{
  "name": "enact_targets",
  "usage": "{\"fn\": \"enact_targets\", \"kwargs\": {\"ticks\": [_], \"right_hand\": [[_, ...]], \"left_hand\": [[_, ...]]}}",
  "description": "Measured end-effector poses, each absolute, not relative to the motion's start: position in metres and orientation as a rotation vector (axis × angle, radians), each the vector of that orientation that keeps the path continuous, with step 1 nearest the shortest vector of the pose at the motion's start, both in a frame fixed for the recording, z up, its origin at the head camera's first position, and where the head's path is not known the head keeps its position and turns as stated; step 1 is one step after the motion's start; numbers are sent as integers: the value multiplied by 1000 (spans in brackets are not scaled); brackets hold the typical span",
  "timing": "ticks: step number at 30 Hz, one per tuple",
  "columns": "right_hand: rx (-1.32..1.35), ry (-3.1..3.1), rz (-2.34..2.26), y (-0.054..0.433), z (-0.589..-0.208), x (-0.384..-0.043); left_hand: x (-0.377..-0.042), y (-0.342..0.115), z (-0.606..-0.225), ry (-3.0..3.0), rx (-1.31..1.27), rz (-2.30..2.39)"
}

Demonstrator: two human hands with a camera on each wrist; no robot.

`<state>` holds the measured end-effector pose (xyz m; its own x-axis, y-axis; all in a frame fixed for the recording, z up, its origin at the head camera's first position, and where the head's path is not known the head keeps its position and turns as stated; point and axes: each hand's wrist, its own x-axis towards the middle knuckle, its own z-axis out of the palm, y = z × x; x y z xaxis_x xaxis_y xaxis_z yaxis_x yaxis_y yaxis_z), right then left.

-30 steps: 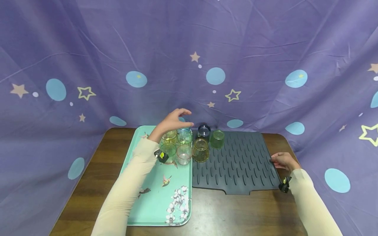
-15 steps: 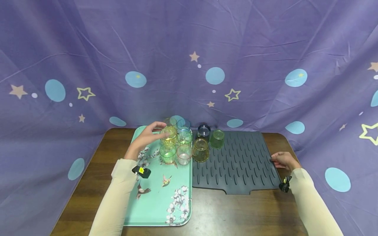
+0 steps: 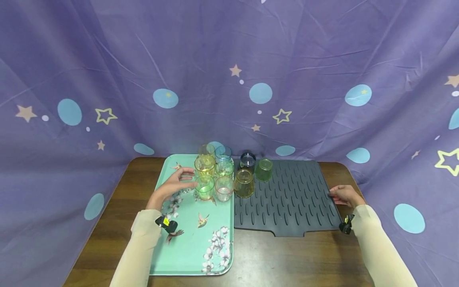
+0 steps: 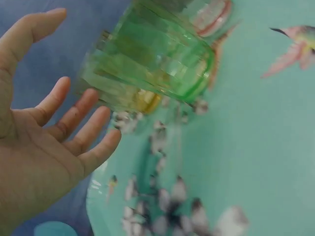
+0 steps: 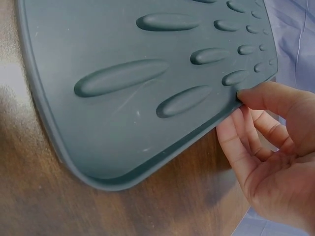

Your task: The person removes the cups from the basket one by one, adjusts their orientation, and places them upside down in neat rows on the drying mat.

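Note:
My left hand [image 3: 173,184] is over the mint tray [image 3: 191,251], its thumb and fingers spread just left of a green glass [image 3: 205,190]. In the left wrist view that green glass [image 4: 162,59] stands apart from the open fingers. Around it on the tray are a yellow glass [image 3: 205,164], a clear pink-rimmed glass [image 3: 224,190], a light green glass [image 3: 224,167] and a blue glass [image 3: 223,152]. On the right, my right hand [image 3: 345,194] pinches the side edge of the dark ridged drying mat [image 3: 290,199]; the right wrist view shows its thumb [image 5: 261,96] on top, fingers below.
Three upside-down glasses stand on the mat: a dark blue one [image 3: 247,161], a green one [image 3: 263,170] and an amber one [image 3: 244,184]. The mat adjoins the tray on the wooden table [image 3: 272,259]. A purple curtain [image 3: 208,59] hangs behind.
From above the back glasses, my left hand has come back left and toward me, down beside the green glass. My right hand keeps its pinch on the mat's edge.

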<state>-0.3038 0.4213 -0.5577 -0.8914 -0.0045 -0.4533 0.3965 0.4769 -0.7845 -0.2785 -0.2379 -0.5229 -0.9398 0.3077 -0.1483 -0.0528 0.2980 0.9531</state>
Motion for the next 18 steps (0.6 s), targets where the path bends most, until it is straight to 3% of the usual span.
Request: {"fn": "enact_targets", "kwargs": {"ticks": [18], "right_hand": [[327, 2336, -1406, 424, -562, -304]], "left_hand": [[-279, -231, -561, 2207, 188, 1642]]}}
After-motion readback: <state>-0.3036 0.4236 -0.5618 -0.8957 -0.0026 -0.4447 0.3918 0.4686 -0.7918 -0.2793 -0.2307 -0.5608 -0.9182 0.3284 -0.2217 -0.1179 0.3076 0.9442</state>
